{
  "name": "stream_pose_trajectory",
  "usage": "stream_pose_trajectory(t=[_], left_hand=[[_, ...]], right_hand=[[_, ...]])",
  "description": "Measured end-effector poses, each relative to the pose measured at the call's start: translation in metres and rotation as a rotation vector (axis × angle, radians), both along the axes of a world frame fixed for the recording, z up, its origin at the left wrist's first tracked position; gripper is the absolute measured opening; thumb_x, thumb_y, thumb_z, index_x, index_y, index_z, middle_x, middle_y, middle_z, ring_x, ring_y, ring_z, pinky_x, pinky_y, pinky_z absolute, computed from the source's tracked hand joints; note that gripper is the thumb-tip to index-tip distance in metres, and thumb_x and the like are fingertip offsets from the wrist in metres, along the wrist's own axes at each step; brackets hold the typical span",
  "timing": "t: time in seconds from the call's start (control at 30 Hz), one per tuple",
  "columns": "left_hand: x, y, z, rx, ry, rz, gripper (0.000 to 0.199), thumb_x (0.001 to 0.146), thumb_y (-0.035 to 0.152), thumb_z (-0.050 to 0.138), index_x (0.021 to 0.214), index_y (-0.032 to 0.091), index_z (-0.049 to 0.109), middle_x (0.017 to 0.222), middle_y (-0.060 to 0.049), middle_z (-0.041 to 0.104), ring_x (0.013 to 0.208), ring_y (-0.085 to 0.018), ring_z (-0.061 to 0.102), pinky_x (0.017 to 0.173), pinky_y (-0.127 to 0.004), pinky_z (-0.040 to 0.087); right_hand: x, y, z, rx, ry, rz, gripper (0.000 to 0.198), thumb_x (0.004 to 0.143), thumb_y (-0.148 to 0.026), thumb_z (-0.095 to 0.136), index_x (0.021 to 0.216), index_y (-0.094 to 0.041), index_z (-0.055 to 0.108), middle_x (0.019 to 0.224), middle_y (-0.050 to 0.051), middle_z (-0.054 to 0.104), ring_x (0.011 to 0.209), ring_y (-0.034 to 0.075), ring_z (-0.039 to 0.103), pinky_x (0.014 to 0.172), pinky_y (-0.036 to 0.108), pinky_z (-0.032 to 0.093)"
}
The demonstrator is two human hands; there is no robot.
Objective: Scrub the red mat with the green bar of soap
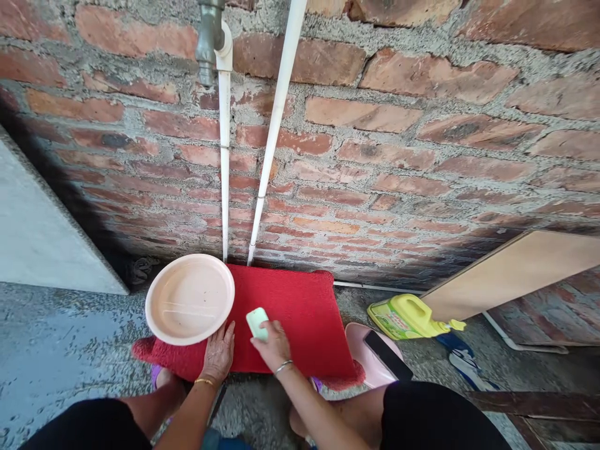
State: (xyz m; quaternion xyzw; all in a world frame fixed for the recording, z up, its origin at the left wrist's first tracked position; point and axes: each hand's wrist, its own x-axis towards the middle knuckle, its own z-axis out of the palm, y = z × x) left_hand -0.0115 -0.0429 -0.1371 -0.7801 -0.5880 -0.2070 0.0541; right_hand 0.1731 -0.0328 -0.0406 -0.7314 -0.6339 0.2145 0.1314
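Note:
A red mat [300, 312] with fluffy ends lies spread out in front of me, close to the wall. My right hand [274, 347] grips a pale green block [257, 322], which looks like a bar of soap, over the middle of the mat. Whether its underside touches the cloth, I cannot tell. My left hand [219, 350] rests flat on the mat's left part with its fingers stretched out. Just beyond those fingertips a round pale pink basin [197, 300] stands over the mat's left end.
A yellow-green jug [403, 315] lies to the right beside a pink stool or lid [368, 369] bearing a dark phone [388, 355]. Slippers [469, 369] and a leaning board [515, 269] are farther right. White pipes [225, 162] and a tap [206, 44] run along the brick wall.

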Motion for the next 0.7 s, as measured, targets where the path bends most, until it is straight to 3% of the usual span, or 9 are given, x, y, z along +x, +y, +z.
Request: stream_pose_trajectory(t=[0.1, 0.17, 0.27, 0.33, 0.43, 0.5, 0.6, 0.7], left_hand=[[-0.015, -0.007, -0.007, 0.013, 0.005, 0.002, 0.045, 0.092, 0.016, 0.036, 0.132, 0.015, 0.055, 0.126, -0.016, 0.063, 0.119, -0.028, 0.057, 0.104, -0.049, 0.042], [-0.021, -0.009, -0.005, 0.009, 0.028, 0.019, 0.045, 0.09, 0.013, 0.035, 0.129, 0.015, 0.058, 0.124, -0.016, 0.064, 0.117, -0.028, 0.059, 0.102, -0.049, 0.044], [-0.024, -0.01, 0.006, -0.028, 0.061, 0.037, 0.045, 0.086, 0.008, 0.037, 0.123, 0.015, 0.062, 0.119, -0.015, 0.067, 0.112, -0.026, 0.061, 0.101, -0.047, 0.045], [-0.02, -0.009, 0.019, -0.103, 0.073, 0.067, 0.045, 0.085, 0.008, 0.039, 0.121, 0.017, 0.064, 0.117, -0.014, 0.069, 0.11, -0.026, 0.063, 0.1, -0.045, 0.046], [-0.013, -0.007, 0.044, -0.316, 0.071, 0.152, 0.039, 0.088, 0.013, 0.041, 0.117, 0.019, 0.066, 0.109, -0.013, 0.071, 0.1, -0.025, 0.067, 0.09, -0.039, 0.051], [-0.009, -0.005, 0.061, -0.482, 0.059, 0.207, 0.036, 0.092, 0.018, 0.039, 0.115, 0.019, 0.066, 0.102, -0.012, 0.073, 0.091, -0.023, 0.07, 0.08, -0.035, 0.054], [-0.008, -0.003, 0.083, -0.691, 0.046, 0.268, 0.036, 0.094, 0.02, 0.035, 0.115, 0.019, 0.065, 0.098, -0.013, 0.073, 0.089, -0.024, 0.071, 0.072, -0.032, 0.054], [-0.013, 0.001, 0.096, -0.863, 0.033, 0.313, 0.039, 0.092, 0.017, 0.036, 0.121, 0.017, 0.062, 0.101, -0.014, 0.074, 0.094, -0.025, 0.071, 0.076, -0.034, 0.054]], right_hand=[[-0.044, 0.001, 0.0, -0.057, -0.006, 0.142, 0.031, 0.069, -0.032, 0.073, 0.099, -0.027, 0.066, 0.101, 0.004, 0.058, 0.093, 0.02, 0.058, 0.083, 0.029, 0.043], [-0.046, 0.003, 0.002, -0.09, -0.05, 0.195, 0.032, 0.07, -0.033, 0.073, 0.1, -0.027, 0.066, 0.104, 0.004, 0.058, 0.097, 0.021, 0.058, 0.084, 0.03, 0.042], [-0.012, 0.005, 0.009, -0.119, -0.129, 0.158, 0.03, 0.072, -0.035, 0.072, 0.1, -0.026, 0.066, 0.105, 0.005, 0.058, 0.098, 0.021, 0.058, 0.087, 0.031, 0.041], [0.025, 0.004, 0.015, -0.156, -0.187, 0.036, 0.03, 0.074, -0.036, 0.07, 0.101, -0.026, 0.065, 0.104, 0.005, 0.058, 0.095, 0.021, 0.059, 0.087, 0.031, 0.042], [0.071, -0.001, 0.025, -0.242, -0.24, -0.19, 0.03, 0.079, -0.041, 0.064, 0.105, -0.024, 0.063, 0.1, 0.006, 0.058, 0.089, 0.02, 0.062, 0.081, 0.031, 0.044], [0.08, -0.003, 0.03, -0.258, -0.217, -0.267, 0.031, 0.082, -0.044, 0.061, 0.105, -0.024, 0.062, 0.099, 0.006, 0.058, 0.085, 0.02, 0.063, 0.077, 0.031, 0.045], [0.054, -0.002, 0.034, -0.242, -0.136, -0.248, 0.029, 0.079, -0.046, 0.064, 0.099, -0.025, 0.062, 0.1, 0.006, 0.059, 0.084, 0.02, 0.064, 0.072, 0.029, 0.044], [-0.001, 0.009, 0.033, -0.277, -0.058, -0.199, 0.028, 0.074, -0.045, 0.069, 0.093, -0.025, 0.062, 0.1, 0.004, 0.06, 0.083, 0.018, 0.064, 0.071, 0.027, 0.043]])
